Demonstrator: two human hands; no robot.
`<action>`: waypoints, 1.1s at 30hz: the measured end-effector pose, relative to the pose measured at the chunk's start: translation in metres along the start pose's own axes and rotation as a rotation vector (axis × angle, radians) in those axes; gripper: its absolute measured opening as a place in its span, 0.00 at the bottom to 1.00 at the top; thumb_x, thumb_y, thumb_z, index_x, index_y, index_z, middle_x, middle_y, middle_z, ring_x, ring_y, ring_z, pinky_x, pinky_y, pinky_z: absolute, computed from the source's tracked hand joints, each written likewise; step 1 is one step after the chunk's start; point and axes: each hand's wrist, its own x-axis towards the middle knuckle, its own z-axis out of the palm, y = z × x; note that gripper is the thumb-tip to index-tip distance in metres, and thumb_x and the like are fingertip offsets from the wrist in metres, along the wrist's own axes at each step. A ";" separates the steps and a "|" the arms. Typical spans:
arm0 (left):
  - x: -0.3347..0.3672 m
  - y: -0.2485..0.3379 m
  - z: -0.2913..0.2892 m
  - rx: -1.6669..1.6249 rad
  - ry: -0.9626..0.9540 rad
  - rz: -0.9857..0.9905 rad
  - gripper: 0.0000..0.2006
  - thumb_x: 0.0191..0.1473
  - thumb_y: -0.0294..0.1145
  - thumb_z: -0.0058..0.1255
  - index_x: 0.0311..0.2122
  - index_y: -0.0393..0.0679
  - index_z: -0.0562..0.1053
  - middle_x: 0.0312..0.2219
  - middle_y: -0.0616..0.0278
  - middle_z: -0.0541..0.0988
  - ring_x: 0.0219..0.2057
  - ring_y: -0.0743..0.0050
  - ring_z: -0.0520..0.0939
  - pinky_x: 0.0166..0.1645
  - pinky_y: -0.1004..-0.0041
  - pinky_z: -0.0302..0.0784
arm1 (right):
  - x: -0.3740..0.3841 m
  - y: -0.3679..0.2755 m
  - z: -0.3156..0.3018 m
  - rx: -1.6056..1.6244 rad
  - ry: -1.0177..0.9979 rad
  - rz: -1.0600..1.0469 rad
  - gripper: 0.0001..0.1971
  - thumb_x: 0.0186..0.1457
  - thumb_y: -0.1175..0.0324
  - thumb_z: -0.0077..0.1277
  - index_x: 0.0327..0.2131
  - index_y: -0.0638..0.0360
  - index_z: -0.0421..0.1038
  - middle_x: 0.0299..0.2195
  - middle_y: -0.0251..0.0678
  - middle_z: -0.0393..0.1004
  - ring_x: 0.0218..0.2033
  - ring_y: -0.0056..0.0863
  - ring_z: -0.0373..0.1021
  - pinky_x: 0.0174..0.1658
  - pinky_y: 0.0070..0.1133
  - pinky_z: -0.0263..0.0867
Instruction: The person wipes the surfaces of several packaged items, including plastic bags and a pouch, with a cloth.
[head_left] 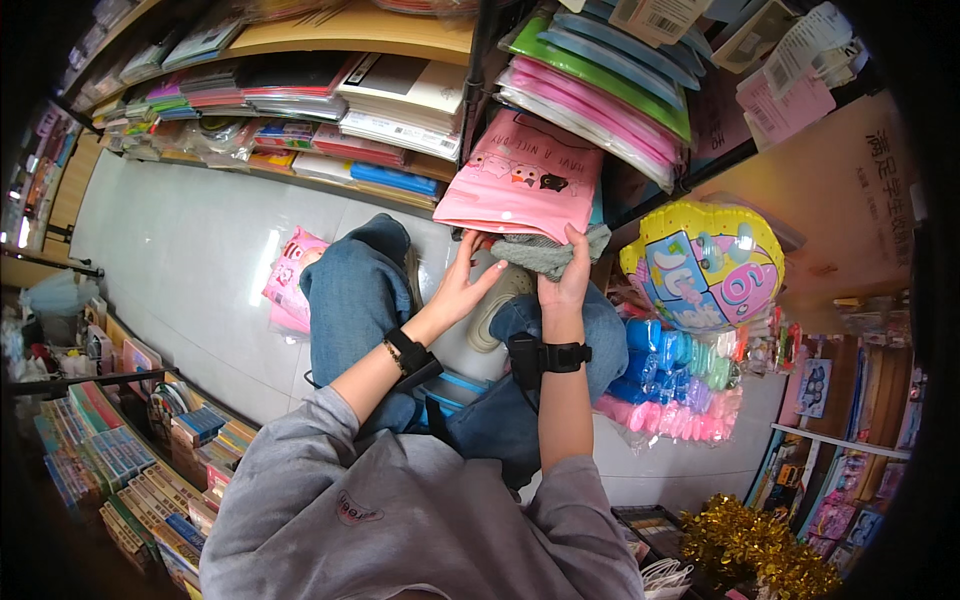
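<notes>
My right hand [566, 280] grips a crumpled grey-green cloth [548, 252], its thumb pressed over the cloth's right end. My left hand [466, 289] is open, with thumb and fingers apart, just left of the cloth. Its fingertips reach the lower edge of a pink bag [520, 180] with small cartoon animals printed on it. Whether they touch that edge I cannot tell. The bag lies at the front of a shelf, directly above the cloth, and hides what is behind it.
Stacked folders [600, 110] in green, pink and blue fill the shelf above. Notebooks [400, 108] sit to its left. A yellow foil balloon [705, 265] and bagged coloured packs [670, 375] are at my right. A pink package [292, 280] lies on the floor beside my knee.
</notes>
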 end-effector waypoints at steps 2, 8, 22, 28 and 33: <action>0.011 -0.002 0.011 -0.006 -0.061 -0.014 0.27 0.49 0.41 0.44 0.51 0.39 0.52 0.46 0.46 0.63 0.48 0.54 0.63 0.48 0.68 0.60 | 0.001 0.001 -0.004 0.008 0.014 -0.003 0.14 0.44 0.70 0.47 0.37 0.64 0.64 0.34 0.34 0.68 0.34 0.27 0.66 0.38 0.23 0.64; 0.031 0.013 0.018 0.137 -0.217 -0.086 0.10 0.51 0.34 0.39 0.30 0.35 0.63 0.25 0.46 0.71 0.31 0.51 0.73 0.34 0.64 0.66 | 0.009 0.007 -0.020 -0.028 0.028 -0.045 0.14 0.44 0.69 0.46 0.37 0.61 0.63 0.33 0.35 0.69 0.33 0.29 0.67 0.38 0.23 0.64; 0.015 0.048 -0.009 0.327 0.009 -0.089 0.06 0.41 0.23 0.49 0.28 0.35 0.72 0.19 0.52 0.75 0.21 0.66 0.78 0.25 0.76 0.71 | 0.005 0.002 -0.008 0.034 0.143 -0.046 0.13 0.41 0.74 0.47 0.35 0.64 0.63 0.32 0.34 0.65 0.32 0.27 0.65 0.35 0.25 0.64; 0.024 0.060 -0.017 0.557 0.100 0.266 0.24 0.36 0.33 0.55 0.40 0.37 0.61 0.39 0.52 0.67 0.42 0.55 0.66 0.45 0.68 0.61 | 0.001 0.001 -0.002 -0.043 0.164 -0.113 0.14 0.40 0.72 0.47 0.35 0.64 0.64 0.30 0.35 0.68 0.31 0.27 0.67 0.36 0.23 0.64; 0.045 0.063 -0.023 0.717 -0.165 0.391 0.30 0.37 0.35 0.51 0.48 0.39 0.58 0.44 0.50 0.64 0.47 0.53 0.63 0.50 0.62 0.57 | -0.004 -0.003 -0.011 0.010 -0.002 -0.150 0.16 0.38 0.73 0.46 0.36 0.65 0.65 0.32 0.36 0.68 0.35 0.28 0.66 0.42 0.23 0.61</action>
